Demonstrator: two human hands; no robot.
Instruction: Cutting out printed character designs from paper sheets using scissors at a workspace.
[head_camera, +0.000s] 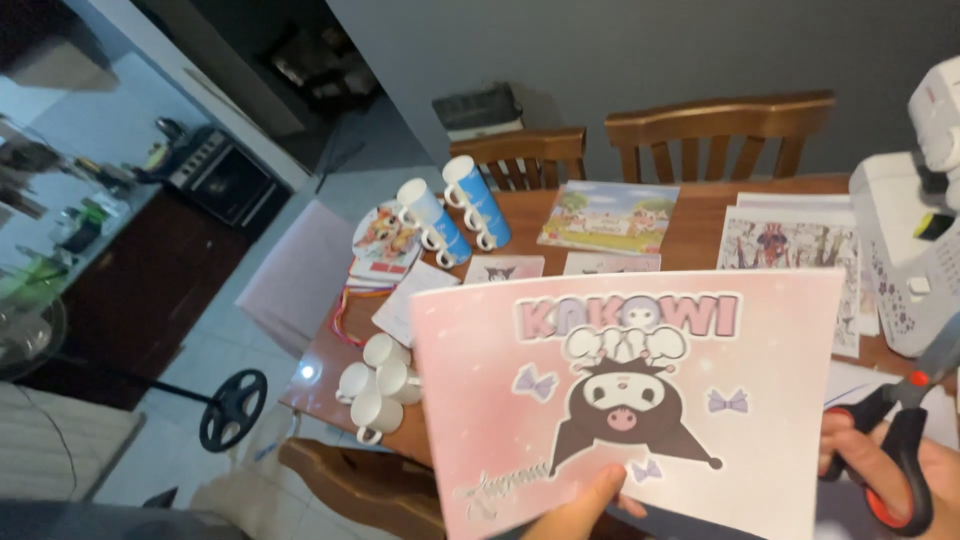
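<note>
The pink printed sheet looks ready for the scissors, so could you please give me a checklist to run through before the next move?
1. Left hand has a grip on the pink sheet: ok, thumb pressed on its lower edge.
2. Right hand is in the scissors handles: ok.
3. Blades open: cannot tell, they run out of the picture.
4. Blades clear of the sheet: ok, they sit right of its edge.
5. Sheet held flat: ok, no visible folds.
6. White mugs clear of the sheet: ok, they stand to its left on the table.
</note>
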